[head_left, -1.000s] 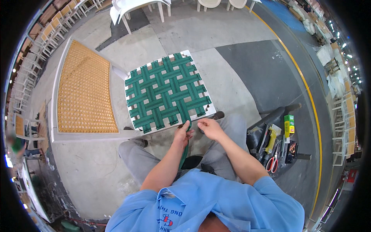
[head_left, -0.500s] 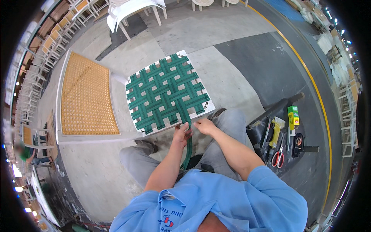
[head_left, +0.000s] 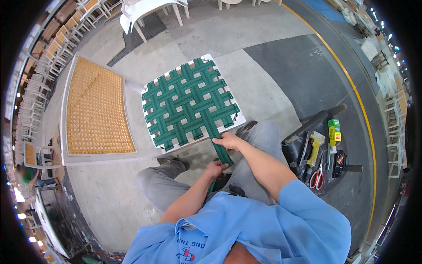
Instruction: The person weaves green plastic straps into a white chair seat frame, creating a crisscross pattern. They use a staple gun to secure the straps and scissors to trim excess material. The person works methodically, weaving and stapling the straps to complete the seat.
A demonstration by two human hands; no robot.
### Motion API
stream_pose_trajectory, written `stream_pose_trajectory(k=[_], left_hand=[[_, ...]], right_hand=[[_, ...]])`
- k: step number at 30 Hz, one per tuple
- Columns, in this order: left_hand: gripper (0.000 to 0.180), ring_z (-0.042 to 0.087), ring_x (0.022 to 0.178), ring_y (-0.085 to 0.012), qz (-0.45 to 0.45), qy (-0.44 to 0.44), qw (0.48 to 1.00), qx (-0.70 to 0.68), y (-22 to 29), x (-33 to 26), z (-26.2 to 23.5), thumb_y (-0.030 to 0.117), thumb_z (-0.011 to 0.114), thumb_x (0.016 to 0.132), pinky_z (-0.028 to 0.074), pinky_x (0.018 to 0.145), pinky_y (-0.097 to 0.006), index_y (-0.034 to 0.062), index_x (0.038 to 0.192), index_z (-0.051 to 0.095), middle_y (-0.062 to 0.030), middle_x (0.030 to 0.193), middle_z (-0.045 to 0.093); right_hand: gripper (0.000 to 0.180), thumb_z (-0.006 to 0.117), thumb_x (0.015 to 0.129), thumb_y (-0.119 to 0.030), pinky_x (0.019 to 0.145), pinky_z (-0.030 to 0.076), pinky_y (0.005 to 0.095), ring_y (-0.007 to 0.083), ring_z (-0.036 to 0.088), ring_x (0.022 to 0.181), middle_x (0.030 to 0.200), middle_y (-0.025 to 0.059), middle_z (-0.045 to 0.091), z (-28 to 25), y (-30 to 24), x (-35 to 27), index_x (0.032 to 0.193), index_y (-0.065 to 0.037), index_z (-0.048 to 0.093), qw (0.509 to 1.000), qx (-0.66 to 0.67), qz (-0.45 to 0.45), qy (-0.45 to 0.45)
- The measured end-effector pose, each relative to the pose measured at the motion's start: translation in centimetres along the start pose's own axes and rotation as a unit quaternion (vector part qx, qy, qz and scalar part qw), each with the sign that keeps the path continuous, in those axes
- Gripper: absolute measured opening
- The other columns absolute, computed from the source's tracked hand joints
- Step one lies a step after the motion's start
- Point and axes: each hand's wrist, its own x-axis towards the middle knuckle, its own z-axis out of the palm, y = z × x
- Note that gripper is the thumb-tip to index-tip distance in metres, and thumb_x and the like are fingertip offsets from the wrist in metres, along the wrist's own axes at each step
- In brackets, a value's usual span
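Note:
In front of me a white chair frame (head_left: 239, 120) carries a seat of woven green webbing (head_left: 189, 105). One loose green webbing strap (head_left: 221, 152) runs from the seat's near edge down toward my lap. My right hand (head_left: 227, 141) grips this strap close to the seat, thumb on top. Lower down, my left hand (head_left: 215, 169) is closed on the same strap where it folds over between my knees. The strap's far end drops out of sight there. To the left of the seat, the chair's cane backrest (head_left: 97, 112) leans away in its white frame.
At my right a dark stool top (head_left: 290, 152) holds a yellow-handled tool (head_left: 314, 152), red-handled scissors (head_left: 316, 178) and a green-yellow box (head_left: 334, 131). White chairs (head_left: 33, 105) line the far left, where another person (head_left: 30, 175) sits. A white table (head_left: 149, 9) stands ahead.
My left hand has moved down along the strap toward my lap. The right hand has come left onto the strap, which now stretches straighter and flatter from the seat edge.

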Motion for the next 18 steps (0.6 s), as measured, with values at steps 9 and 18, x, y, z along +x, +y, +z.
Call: stream_pose_trajectory(k=[9, 18], left_hand=[[0.028, 0.067, 0.078, -0.0372, 0.258, 0.166, 0.887, 0.345, 2.9, 0.2, -3.2, 0.028, 0.075, 0.090, 0.054, 0.072, -0.047, 0.0034, 0.103, 0.072, -0.0154, 0.090, 0.073], [0.085, 0.021, 0.154, -0.0411, 0.431, 0.238, 0.660, 0.568, 13.2, 2.2, -7.8, 0.052, 0.073, 0.086, 0.017, 0.121, -0.065, 0.0159, 0.156, 0.041, -0.0083, 0.168, 0.029]], right_hand=[[0.063, 0.056, 0.103, -0.053, 0.070, 0.054, 0.0451, 0.0326, 0.071, 0.076, 0.088, 0.0195, 0.073, 0.1, 2.3, 3.8, 0.101, 0.007, 0.073, 0.934, -0.341, 0.053, -0.095], [0.056, 0.053, 0.102, -0.053, 0.107, 0.046, 0.0503, 0.0336, 0.058, 0.132, 0.141, 0.0164, 0.062, 0.7, 5.4, 10.3, 0.137, -0.011, 0.064, 0.868, -0.469, 0.069, -0.148]])
